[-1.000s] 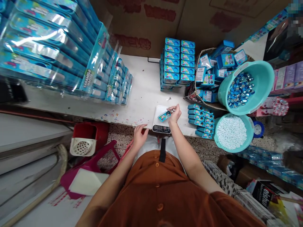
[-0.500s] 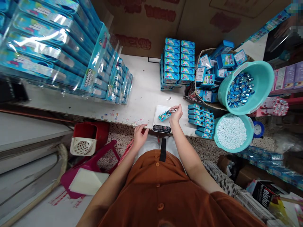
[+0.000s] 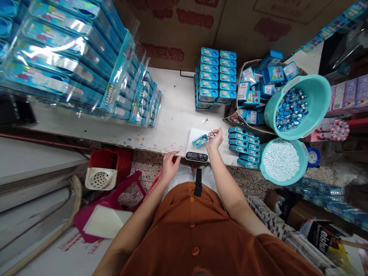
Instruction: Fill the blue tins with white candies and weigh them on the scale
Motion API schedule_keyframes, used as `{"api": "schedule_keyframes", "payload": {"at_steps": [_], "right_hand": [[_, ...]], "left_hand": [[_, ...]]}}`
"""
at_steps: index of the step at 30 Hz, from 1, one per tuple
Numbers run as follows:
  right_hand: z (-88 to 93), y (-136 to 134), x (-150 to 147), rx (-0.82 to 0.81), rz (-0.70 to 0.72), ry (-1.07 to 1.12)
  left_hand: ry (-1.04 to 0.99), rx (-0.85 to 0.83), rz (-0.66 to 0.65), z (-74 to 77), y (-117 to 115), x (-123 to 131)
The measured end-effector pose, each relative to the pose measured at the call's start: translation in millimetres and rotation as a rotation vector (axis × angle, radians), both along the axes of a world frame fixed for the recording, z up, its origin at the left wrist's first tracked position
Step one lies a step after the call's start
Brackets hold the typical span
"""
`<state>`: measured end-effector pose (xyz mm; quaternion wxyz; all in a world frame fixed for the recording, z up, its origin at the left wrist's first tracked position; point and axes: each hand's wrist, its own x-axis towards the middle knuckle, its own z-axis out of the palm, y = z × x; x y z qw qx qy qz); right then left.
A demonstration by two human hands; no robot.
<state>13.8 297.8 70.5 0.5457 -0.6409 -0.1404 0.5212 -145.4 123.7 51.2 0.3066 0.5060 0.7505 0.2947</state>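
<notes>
Pinching white mints [image 3: 212, 135] in the right hand [image 3: 215, 139] just beside a slim blue tin [image 3: 200, 140] lying on the digital scale [image 3: 196, 156]; left hand [image 3: 170, 164] is resting open beside the scale; right hand is shifting slightly rightward since earlier.

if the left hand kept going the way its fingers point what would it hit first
Most likely the digital kitchen scale. The left hand points toward its near corner with only a small gap showing, though depth is hard to judge from this view.
</notes>
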Motion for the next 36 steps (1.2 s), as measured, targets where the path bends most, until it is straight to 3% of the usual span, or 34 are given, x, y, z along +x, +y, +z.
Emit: {"api": "schedule_keyframes", "payload": {"at_steps": [10,23,36], "right_hand": [[4.0,1,6,-0.027,-0.049,0.07],[8.0,-5,-10,0.067,0.075,-0.044],[4.4,-13,-13,0.134,0.111,-0.105]], "left_hand": [[-0.008,-0.004,-0.009,-0.5,2,0],[0.01,-0.002,0.003,-1.3,3,-2],[-0.004,-0.014,0.062,-3.7,4,-1]]}}
